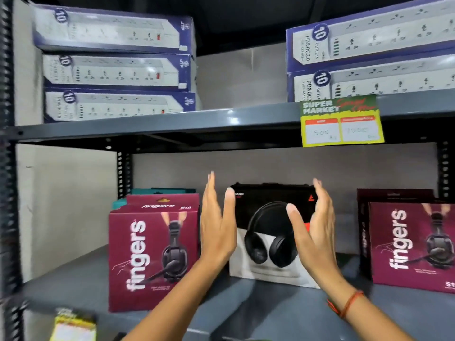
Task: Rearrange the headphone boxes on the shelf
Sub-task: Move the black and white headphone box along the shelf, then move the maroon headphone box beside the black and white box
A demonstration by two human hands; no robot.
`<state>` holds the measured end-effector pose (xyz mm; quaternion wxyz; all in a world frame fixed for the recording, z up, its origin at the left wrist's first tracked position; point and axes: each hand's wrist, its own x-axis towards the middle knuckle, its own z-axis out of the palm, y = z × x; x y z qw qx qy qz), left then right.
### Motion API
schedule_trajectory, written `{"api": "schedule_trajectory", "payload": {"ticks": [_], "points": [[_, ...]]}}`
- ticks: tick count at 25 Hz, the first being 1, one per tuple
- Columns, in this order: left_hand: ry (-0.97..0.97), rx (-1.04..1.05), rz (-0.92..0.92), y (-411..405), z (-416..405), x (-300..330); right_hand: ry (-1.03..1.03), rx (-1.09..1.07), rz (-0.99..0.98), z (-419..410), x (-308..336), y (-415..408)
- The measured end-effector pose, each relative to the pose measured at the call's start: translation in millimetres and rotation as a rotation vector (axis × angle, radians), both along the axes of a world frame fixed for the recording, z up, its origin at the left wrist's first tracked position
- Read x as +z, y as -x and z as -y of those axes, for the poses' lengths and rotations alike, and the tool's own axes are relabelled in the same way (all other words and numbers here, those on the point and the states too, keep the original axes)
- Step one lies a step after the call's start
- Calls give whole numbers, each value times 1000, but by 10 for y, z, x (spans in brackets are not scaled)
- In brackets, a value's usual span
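- The left hand [218, 227] and right hand [314, 227] are raised with palms facing each other, fingers spread apart, gripping nothing.
- Between them, farther back on the grey shelf [270, 308], a black-and-white headphone box [267, 244] stands upright.
- A maroon "fingers" box [152, 252] stands just left of the left hand, with a teal box [120, 203] behind it.
- Another maroon box [413, 244] stands at the right, well apart.
- Blue power-strip boxes [115, 65] lie stacked on the upper shelf, beside a yellow price tag [341, 121].

Black-and-white headphone box [268, 232] upright between two maroon boxes [152, 252] [413, 244] on the shelf [246, 313]
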<state>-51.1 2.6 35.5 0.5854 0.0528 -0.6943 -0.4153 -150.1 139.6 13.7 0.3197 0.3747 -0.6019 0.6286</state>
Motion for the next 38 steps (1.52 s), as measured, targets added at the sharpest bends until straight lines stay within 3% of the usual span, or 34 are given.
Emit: {"api": "schedule_trajectory", "payload": {"ticks": [2,5,7,9,11,13,15,18,25,29,33,38], "points": [[65,101,-122,-367,86,129,-9,119,-67,225,48,-234],[13,346,-186,-891,481,120,-127,350,20,627,4,-544],[-110,461,-107,-1153,770,-28,-305,492,174,866,-121,-669],[-235,543,87,-1385,1034,-263,-469,635,416,1060,-295,-804],[-396,474,296,-1512,1235,-529,-515,744,592,1189,-468,-886],[-596,225,375,-1565,1308,-738,-502,769,643,1250,-569,-939],[-647,78,395,-1538,1385,-913,-492,760,627,1246,-572,-999],[-592,96,416,-1429,1475,-950,-502,658,600,1129,-527,-966],[-382,107,427,-1375,802,-250,-412,301,420,373,-73,-728],[-313,85,403,-1034,509,-274,-289,234,450,-53,-44,-691],[-174,-51,266,-594,-216,-287,-101,153,446,-676,-144,-408],[-93,-278,279,102,-1215,-369,47,-56,448,-1734,-222,150]]}}
